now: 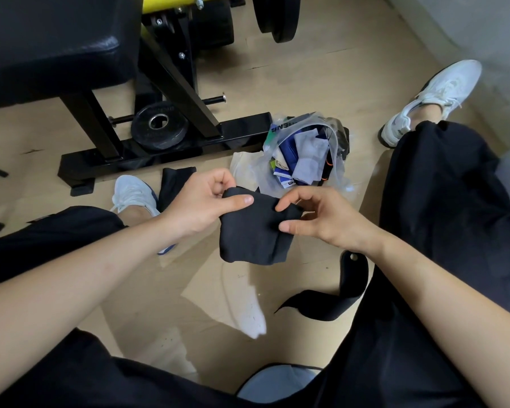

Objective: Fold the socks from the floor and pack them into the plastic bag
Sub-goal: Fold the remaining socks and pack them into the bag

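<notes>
A folded black sock (pixel 252 231) hangs in the air between my knees. My left hand (pixel 202 201) pinches its upper left corner, thumb on top. My right hand (pixel 321 216) grips its upper right edge with thumb and fingers. Just beyond them a clear plastic bag (pixel 304 151) lies open on the floor, holding several folded socks in blue, grey and white. Loose socks lie on the floor: a white one (pixel 249 307) below my hands, a black one (pixel 333 301) at lower right, another black one (pixel 174 184) beside my left shoe.
A black weight bench frame (pixel 165 151) with a weight plate (pixel 159 126) stands on the wooden floor at upper left. My white shoes (pixel 433 98) and black-trousered legs flank the work area. A pale cloth (pixel 243 166) lies by the bag.
</notes>
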The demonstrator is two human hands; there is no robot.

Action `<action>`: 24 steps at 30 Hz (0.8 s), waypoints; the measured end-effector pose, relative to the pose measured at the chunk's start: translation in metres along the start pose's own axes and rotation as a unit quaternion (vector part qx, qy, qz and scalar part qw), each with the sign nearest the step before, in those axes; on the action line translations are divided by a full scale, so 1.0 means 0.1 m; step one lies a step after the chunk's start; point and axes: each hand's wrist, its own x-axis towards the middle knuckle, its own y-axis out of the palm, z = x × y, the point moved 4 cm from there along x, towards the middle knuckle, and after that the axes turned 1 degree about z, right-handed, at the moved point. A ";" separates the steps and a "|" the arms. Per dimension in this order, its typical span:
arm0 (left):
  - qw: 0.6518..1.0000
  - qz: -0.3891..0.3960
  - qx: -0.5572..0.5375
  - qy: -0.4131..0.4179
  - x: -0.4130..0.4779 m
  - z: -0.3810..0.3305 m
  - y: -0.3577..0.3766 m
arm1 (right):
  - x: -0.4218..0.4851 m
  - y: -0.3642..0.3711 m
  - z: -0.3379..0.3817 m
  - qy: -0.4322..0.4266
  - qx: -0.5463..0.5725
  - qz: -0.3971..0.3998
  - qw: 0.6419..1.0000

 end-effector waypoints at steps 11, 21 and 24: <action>0.998 -0.032 -0.014 0.049 -0.06 0.00 0.04 | -0.01 0.03 0.02 -0.012 -0.010 0.039 0.999; 0.999 -0.012 0.043 -0.005 -0.11 0.05 0.09 | 0.02 -0.03 -0.05 0.013 0.050 -0.033 0.998; 0.990 -0.055 0.117 0.055 -0.15 -0.01 0.08 | 0.03 -0.03 -0.10 0.047 0.084 -0.041 0.994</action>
